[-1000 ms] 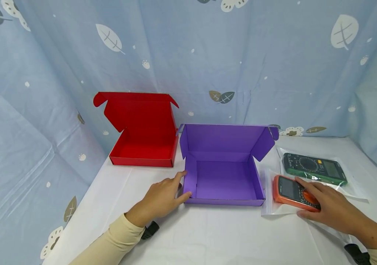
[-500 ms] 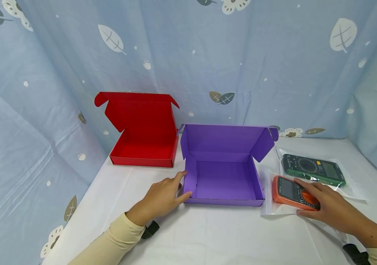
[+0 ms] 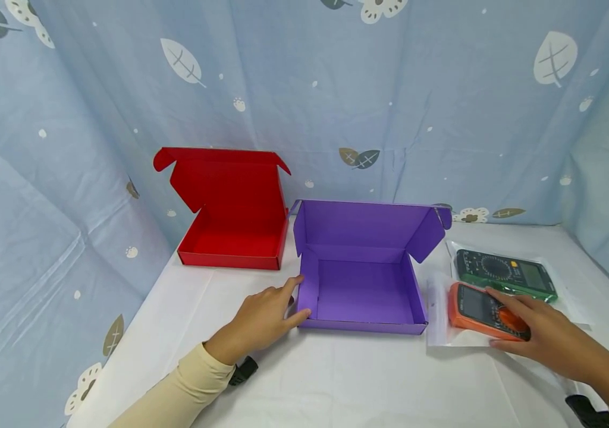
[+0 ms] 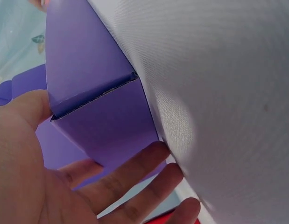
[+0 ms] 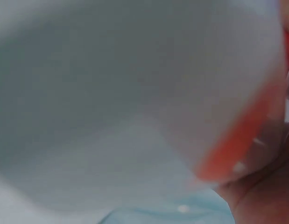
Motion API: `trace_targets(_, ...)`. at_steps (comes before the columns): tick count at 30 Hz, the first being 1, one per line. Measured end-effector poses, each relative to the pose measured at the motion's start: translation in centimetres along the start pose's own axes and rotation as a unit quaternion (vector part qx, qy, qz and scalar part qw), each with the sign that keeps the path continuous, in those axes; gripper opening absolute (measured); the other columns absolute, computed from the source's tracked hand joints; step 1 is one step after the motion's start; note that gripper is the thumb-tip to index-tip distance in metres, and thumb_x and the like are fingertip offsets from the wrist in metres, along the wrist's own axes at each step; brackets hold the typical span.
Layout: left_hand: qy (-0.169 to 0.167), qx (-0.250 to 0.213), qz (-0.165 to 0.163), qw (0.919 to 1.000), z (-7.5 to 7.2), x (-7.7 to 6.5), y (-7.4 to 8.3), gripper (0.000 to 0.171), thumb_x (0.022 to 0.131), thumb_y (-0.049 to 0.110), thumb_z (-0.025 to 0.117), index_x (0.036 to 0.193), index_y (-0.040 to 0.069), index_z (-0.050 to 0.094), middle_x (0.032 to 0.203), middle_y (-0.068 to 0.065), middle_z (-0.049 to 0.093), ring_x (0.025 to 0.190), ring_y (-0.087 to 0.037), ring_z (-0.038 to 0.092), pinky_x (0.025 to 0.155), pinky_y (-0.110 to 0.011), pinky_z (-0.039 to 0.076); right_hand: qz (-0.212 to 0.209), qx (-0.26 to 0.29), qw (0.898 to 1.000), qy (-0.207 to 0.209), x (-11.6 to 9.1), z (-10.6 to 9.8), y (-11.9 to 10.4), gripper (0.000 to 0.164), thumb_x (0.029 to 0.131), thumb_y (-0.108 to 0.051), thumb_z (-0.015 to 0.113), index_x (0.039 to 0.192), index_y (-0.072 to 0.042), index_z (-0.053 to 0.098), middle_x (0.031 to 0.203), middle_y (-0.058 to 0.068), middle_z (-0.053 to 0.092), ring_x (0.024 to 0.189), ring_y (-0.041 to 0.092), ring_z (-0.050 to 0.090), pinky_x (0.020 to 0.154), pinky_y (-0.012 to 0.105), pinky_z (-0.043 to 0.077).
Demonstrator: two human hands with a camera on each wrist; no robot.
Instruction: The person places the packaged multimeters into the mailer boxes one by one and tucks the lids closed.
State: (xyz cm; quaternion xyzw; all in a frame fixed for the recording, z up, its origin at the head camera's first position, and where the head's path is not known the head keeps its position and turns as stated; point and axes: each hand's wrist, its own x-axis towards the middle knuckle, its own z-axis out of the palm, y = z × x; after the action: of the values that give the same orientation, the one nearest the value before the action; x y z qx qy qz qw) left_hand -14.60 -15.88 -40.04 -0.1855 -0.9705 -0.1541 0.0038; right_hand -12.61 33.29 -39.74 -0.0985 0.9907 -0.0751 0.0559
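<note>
Orange multimeter (image 3: 489,312), sealed in a clear plastic bag (image 3: 438,318), lies toward the right edge of the white-covered surface (image 3: 385,380), its dark screen end facing the purple box. The right hand (image 3: 558,342) grips it by the dial end, thumb on the near side and fingers over the far side; whether it is raised off the cloth cannot be told, and the right wrist view is mostly blur with a patch of orange. Just behind it, nearer the far right corner, a green multimeter (image 3: 505,270) lies in its own bag, partly covered by the orange one and the right hand. The purple box (image 3: 366,291) stands with its lid up, well in from the left and right edges. The left hand (image 3: 259,321) has its fingers spread along the outside of that box's left wall, the thumb touching the front left corner. Near the far left corner, a red box (image 3: 240,235) also stands with its lid raised, close beside the purple one. A blue leaf-patterned curtain (image 3: 294,107) hangs behind the far edge.
</note>
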Motion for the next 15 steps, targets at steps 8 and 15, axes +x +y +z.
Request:
trace_targets(8, 0.001, 0.001, 0.005, 1.0000, 0.1, 0.0, 0.1, 0.068, 0.094, 0.052, 0.062, 0.149, 0.018, 0.042, 0.090, 0.004, 0.069, 0.094, -0.021, 0.067, 0.074, -0.048, 0.054, 0.008, -0.015, 1.000, 0.015, -0.8, -1.1, -0.5, 0.122, 0.066, -0.073, 0.076, 0.159, -0.015, 0.023, 0.132, 0.038, 0.044, 0.107, 0.056, 0.047, 0.078, 0.069, 0.051)
trace_targets(15, 0.004, 0.010, 0.007, 0.9999, 0.1, 0.0, 0.0, 0.069, 0.094, 0.054, 0.061, 0.149, 0.018, 0.041, 0.088, 0.006, 0.069, 0.093, -0.019, 0.067, 0.072, -0.046, 0.054, 0.001, -0.016, 1.000, 0.021, -1.1, -1.6, -1.5, 0.120, 0.065, -0.075, 0.075, 0.158, -0.016, 0.027, 0.133, 0.036, 0.045, 0.109, 0.056, 0.048, 0.079, 0.070, 0.049)
